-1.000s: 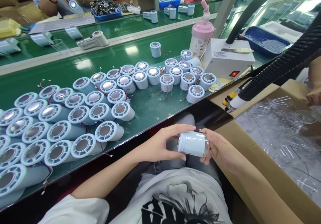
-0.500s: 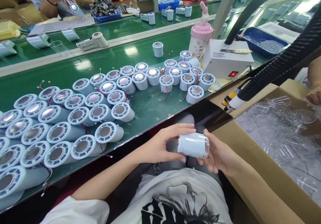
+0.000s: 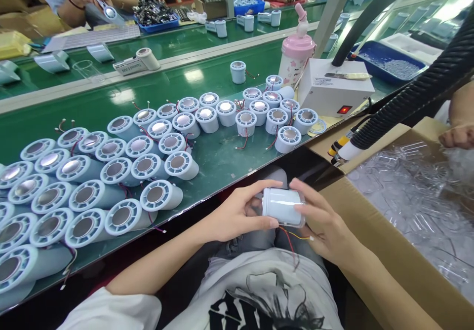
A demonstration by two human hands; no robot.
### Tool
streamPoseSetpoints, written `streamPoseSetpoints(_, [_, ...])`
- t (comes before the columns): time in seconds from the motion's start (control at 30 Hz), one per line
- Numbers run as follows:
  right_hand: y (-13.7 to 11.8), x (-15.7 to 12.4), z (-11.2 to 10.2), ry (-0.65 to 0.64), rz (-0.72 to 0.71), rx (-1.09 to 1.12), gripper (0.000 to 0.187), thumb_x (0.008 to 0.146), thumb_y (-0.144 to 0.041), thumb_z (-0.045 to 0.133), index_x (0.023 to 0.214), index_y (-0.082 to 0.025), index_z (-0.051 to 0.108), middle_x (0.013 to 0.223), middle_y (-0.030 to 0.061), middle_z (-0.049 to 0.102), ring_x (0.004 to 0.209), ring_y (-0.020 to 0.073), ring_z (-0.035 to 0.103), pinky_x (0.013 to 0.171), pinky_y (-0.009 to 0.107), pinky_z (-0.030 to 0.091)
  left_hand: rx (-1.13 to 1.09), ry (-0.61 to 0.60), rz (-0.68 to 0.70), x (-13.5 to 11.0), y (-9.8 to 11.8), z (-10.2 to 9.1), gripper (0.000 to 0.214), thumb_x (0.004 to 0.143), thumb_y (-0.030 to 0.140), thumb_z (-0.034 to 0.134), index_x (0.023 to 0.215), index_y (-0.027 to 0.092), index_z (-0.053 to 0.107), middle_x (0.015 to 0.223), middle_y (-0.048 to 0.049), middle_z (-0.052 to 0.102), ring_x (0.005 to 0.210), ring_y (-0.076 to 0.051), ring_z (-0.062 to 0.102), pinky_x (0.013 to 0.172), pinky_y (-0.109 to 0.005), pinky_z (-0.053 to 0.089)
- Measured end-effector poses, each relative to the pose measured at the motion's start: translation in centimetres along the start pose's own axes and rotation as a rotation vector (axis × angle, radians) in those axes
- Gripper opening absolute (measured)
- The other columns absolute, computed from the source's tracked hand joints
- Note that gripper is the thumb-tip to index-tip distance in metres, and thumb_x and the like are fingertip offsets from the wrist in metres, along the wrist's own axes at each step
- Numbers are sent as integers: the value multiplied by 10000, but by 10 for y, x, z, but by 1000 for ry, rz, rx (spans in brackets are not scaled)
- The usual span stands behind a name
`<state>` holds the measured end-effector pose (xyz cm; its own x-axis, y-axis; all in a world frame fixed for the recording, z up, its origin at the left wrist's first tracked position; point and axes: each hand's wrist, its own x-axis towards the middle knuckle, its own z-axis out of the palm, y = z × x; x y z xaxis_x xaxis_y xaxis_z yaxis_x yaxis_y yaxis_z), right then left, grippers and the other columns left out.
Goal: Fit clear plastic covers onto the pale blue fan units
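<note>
One pale blue plastic cylinder (image 3: 280, 205), jacketed in transparent plastic, is held lying on its side above the wearer's lap, clear of the near edge of the glossy green work surface (image 3: 222, 150). Its left end is gripped by the bare left hand (image 3: 246, 211): the thumb is laid along the lower side and the fingers are bent over the upper side, so that the body is enclosed between them. The right end is met by the bare right hand (image 3: 322, 221), whose fingers are spread over the transparent jacket; whether that end is firmly gripped or only touched cannot be told. Thin red and yellow wires (image 3: 290, 236) are seen hanging below the cylinder, the yellow one extended towards the right hand. Many similar pale blue cylinders with round metallic discs (image 3: 144, 165) are grouped on the work surface, left of and beyond the hands. To the right, a brown cardboard box (image 3: 355, 211) is filled with clear plastic pieces (image 3: 411, 192).
</note>
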<state>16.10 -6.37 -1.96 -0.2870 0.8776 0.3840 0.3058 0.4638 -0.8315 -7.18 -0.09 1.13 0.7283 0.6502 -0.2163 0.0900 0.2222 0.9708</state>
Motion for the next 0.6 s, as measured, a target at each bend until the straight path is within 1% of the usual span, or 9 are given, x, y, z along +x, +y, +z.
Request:
streamPoseSetpoints(0.03, [-1,0,-1,-42,-16,13,554,858,-32,620,1284,-381,561,1510,17,460,1365,250,468,1087,458,468,8,-9,1,0,0,-1,714,785,404,763,1410,236,461,1118,-87,650,882,-205,666,690,-284,571])
streamPoseSetpoints(0.07, [-1,0,-2,-59,29,65,567,851,-43,650,1287,-398,572,1488,6,489,1348,245,490,1069,435,492,27,-15,14,1,0,-1,742,770,407,777,1422,245,461,1152,-92,654,914,-219,671,730,-307,578])
streamPoseSetpoints(0.13, [-4,1,-2,-51,215,274,568,847,-113,702,1310,-416,572,1422,1,565,1269,237,571,1001,381,551,69,-14,78,0,2,-2,791,722,368,823,1429,273,481,1307,-97,614,1092,-267,641,897,-374,564])
streamPoseSetpoints(0.2, [-6,3,-2,-36,374,494,529,852,-174,714,1296,-435,593,1299,-17,660,1150,223,654,928,335,588,77,-22,132,-2,5,-3,770,714,293,831,1415,303,511,1425,-71,547,1248,-301,566,1035,-417,505])
streamPoseSetpoints(0.27, [-9,4,-3,-38,461,588,503,831,-195,734,1254,-449,634,1121,-37,736,981,203,717,835,302,616,39,-54,124,-4,6,-3,708,757,243,791,1408,320,524,1422,-45,561,1272,-311,558,1067,-441,487])
streamPoseSetpoints(0.4, [-11,7,-6,-17,548,473,483,724,-170,803,1152,-381,725,1009,-31,757,796,191,714,740,293,623,-70,-90,72,-4,2,-3,740,787,187,755,1456,304,461,1350,-36,626,1225,-292,611,1046,-435,509])
streamPoseSetpoints(0.5, [-11,8,0,-50,631,415,449,744,-198,775,1175,-317,725,978,1,763,842,228,704,773,325,607,-62,-94,32,-1,-9,-1,767,800,207,746,1485,292,413,1311,-37,653,1189,-271,634,1036,-415,511])
streamPoseSetpoints(0.53, [-12,9,3,-74,650,421,461,771,-224,755,1220,-315,700,1000,8,763,886,240,703,798,335,600,-45,-86,13,0,-13,0,760,807,221,741,1485,306,409,1316,-33,652,1189,-268,633,1033,-408,510])
streamPoseSetpoints(0.6, [-12,11,7,-127,644,440,455,817,-313,720,1268,-336,663,1066,9,755,939,252,705,819,343,596,-24,-80,9,-1,-19,1,725,823,240,726,1468,369,419,1313,-17,662,1130,-239,670,940,-350,560])
